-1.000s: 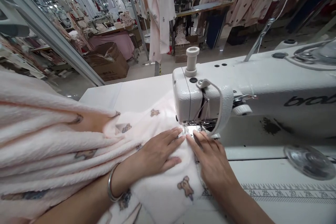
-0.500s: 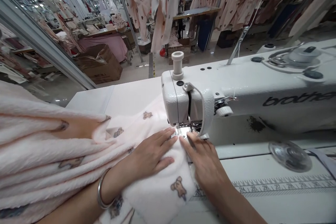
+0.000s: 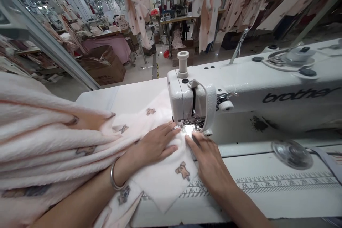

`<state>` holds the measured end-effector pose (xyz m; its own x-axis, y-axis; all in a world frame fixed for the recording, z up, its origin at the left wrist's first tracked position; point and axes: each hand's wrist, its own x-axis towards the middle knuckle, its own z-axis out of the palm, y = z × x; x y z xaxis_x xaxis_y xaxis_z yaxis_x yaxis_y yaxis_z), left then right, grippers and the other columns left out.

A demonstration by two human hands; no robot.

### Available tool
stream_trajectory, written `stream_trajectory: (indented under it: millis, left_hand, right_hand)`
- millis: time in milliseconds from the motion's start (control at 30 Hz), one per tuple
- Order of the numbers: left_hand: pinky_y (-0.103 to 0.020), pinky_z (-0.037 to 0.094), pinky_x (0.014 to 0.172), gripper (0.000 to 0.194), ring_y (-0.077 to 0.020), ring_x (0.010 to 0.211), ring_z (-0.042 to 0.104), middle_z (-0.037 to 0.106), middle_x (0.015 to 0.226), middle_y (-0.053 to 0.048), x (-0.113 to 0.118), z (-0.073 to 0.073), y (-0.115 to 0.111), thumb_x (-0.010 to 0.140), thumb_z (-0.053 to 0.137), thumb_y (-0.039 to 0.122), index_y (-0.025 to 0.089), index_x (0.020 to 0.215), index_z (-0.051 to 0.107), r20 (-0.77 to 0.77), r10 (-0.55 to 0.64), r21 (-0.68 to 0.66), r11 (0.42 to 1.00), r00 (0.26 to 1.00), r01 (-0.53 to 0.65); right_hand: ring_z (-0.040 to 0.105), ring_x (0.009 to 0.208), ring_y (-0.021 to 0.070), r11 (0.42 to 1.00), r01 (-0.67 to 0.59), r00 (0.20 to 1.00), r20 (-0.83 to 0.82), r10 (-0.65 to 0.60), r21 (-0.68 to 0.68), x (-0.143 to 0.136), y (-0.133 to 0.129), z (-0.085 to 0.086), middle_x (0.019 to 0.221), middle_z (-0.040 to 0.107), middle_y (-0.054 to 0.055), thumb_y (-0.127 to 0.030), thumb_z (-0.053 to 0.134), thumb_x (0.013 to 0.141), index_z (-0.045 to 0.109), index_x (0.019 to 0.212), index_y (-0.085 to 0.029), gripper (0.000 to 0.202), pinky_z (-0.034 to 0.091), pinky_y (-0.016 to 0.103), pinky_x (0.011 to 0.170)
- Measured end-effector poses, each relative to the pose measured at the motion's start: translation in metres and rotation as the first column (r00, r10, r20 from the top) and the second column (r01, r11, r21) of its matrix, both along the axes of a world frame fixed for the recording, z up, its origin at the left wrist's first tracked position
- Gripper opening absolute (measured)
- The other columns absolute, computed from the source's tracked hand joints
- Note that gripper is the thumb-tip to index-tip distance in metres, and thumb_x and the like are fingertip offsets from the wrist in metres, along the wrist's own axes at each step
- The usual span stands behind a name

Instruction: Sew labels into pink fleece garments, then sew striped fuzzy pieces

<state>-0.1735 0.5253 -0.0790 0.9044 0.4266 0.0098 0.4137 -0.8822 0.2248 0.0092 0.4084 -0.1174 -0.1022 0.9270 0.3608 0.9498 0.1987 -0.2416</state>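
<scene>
Pale pink fleece fabric printed with small bears lies under the sewing machine's head. My left hand rests flat on it, fingers stretched towards the presser foot and thumb apart. At the fabric's right edge is my right hand, its thumb and forefinger stretched out with a gap between them, their tips close to the lit needle plate. Its other fingers are partly hidden. A pointed corner of the fabric hangs towards the table's front edge.
Bulky folds of the same fleece fill the left side. A printed ruler runs along the machine table, with a clear round plastic disc behind it. Beyond stand a cardboard box and hanging pink garments.
The fabric and both hands have shifted slightly away from me, towards the machine. More of the fabric's front corner and the ruler beneath it shows. The camera view has also shifted slightly.
</scene>
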Motion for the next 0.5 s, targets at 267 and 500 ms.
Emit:
stream_trajectory:
  millis: [267,500]
  left_hand:
    - [-0.044,0.039,0.107,0.052,-0.0262,0.131,0.038,0.044,0.136,-0.017,-0.003,0.001,-0.006,0.092,0.044,0.039,0.011,0.134,0.036,0.089,0.011,0.078,0.997,0.996,-0.018]
    - [-0.045,0.038,0.106,0.054,-0.0283,0.129,0.041,0.042,0.140,-0.017,-0.042,0.020,-0.022,0.090,0.046,0.040,0.011,0.136,0.038,-0.066,0.194,0.121,0.975,0.979,-0.185]
  right_hand:
    - [0.039,0.125,0.0308,0.996,-0.055,0.998,0.026,0.053,0.071,-0.019,-0.009,0.000,0.130,0.046,0.021,0.009,0.030,0.076,0.040,0.131,-0.003,0.057,0.046,0.049,0.095]
    - [0.040,0.127,0.0236,0.982,-0.149,0.988,0.042,0.145,0.119,-0.033,-0.026,-0.007,0.135,0.047,0.012,0.009,0.025,0.074,0.039,0.135,-0.010,0.066,0.045,0.040,0.100]
